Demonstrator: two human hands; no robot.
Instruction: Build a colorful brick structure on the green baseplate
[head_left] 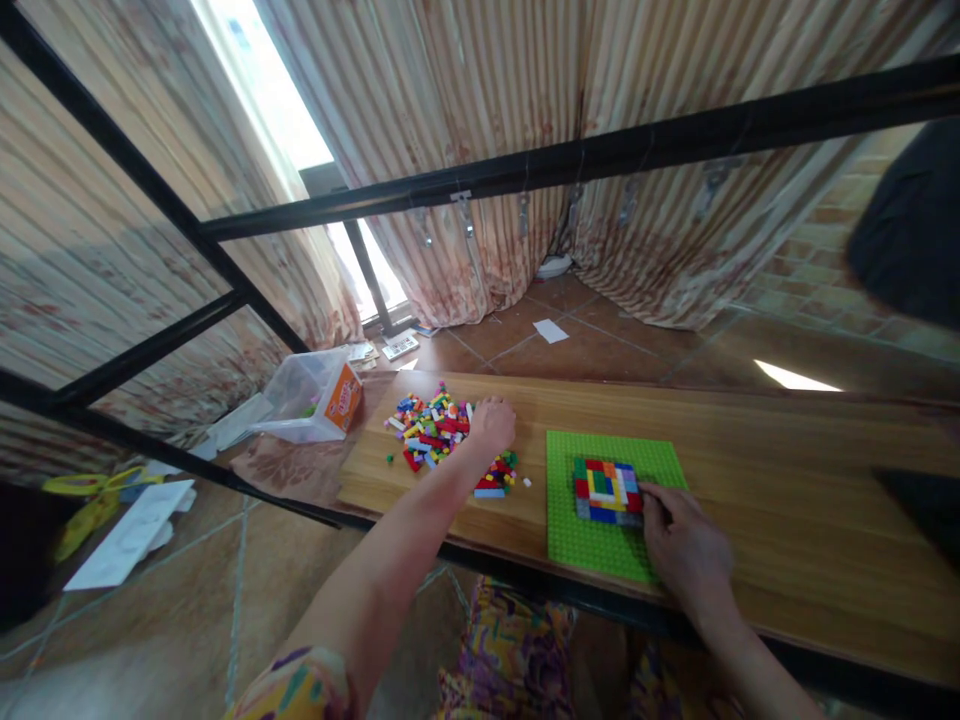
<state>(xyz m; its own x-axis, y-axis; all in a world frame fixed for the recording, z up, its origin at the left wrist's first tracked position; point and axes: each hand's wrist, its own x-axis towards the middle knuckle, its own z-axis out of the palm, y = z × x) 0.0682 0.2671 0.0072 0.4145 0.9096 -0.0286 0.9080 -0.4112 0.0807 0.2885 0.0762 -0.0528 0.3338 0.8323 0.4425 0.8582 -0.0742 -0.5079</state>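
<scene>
On a lime-green studded baseplate (559, 540) sits a low square build of toy bricks (589, 512), mostly red, blue, yellow, white and green, with a frame-like pattern on top. My right hand (688, 548) grips the build's right edge, thumb and bent fingers against its bricks. My left hand (493, 424) is at the right side of a loose pile of small coloured bricks (431, 425). Its fingers are curled downward, and whatever is between them is hidden. A light-blue brick (490, 493) and a small white brick (527, 482) lie at the pile's near side.
The wooden table (787, 480) is long and narrow. A clear plastic bin (300, 395) with an orange label stands past its left end. A black bar frame (510, 172) crosses in front of the curtains (480, 90). A dark object (926, 510) lies at the table's right.
</scene>
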